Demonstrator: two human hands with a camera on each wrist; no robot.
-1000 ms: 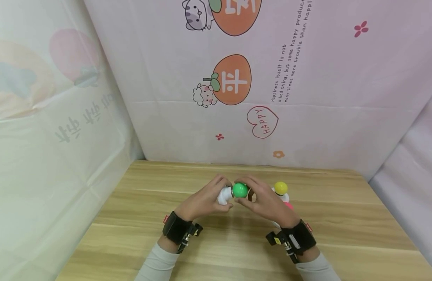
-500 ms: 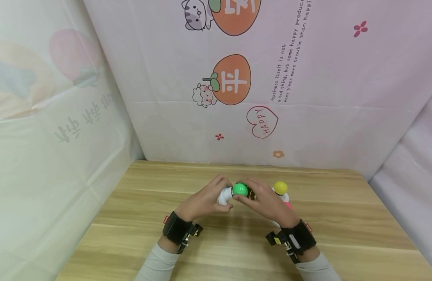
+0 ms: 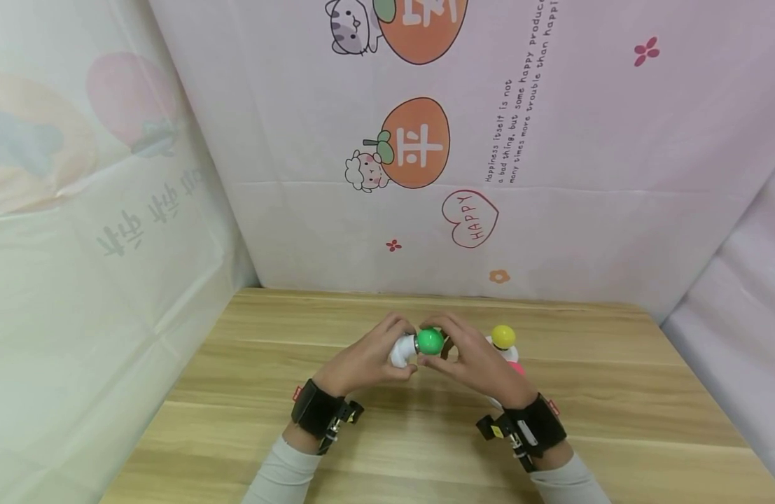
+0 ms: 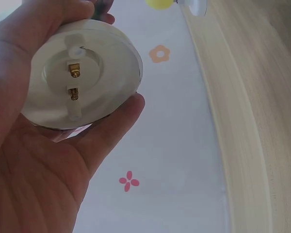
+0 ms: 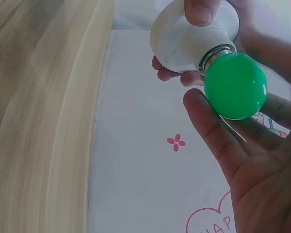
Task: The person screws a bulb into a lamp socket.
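Observation:
My left hand (image 3: 365, 360) grips a white lamp holder (image 3: 401, 352), its fingers and thumb around the round base. In the left wrist view the underside of the lamp holder (image 4: 119, 63) shows two brass contacts. A green light bulb (image 3: 430, 341) sits at the mouth of the holder, with some of its metal screw cap visible in the right wrist view. My right hand (image 3: 482, 362) has its thumb and fingers curved around the green bulb (image 5: 235, 86). The thumb lies at the bulb's near side and the fingers pass behind it.
Right of my right hand, a yellow bulb (image 3: 503, 337) stands in a white holder on the wooden table (image 3: 412, 434). Something pink (image 3: 517, 367) shows just in front of it, mostly hidden by the hand. Printed cloth (image 3: 299, 231) hangs at the table's back edge.
The right thumb and fingers shift around the green bulb: the thumb comes up onto it, then drops back to its lower edge. The left hand and lamp holder stay in place.

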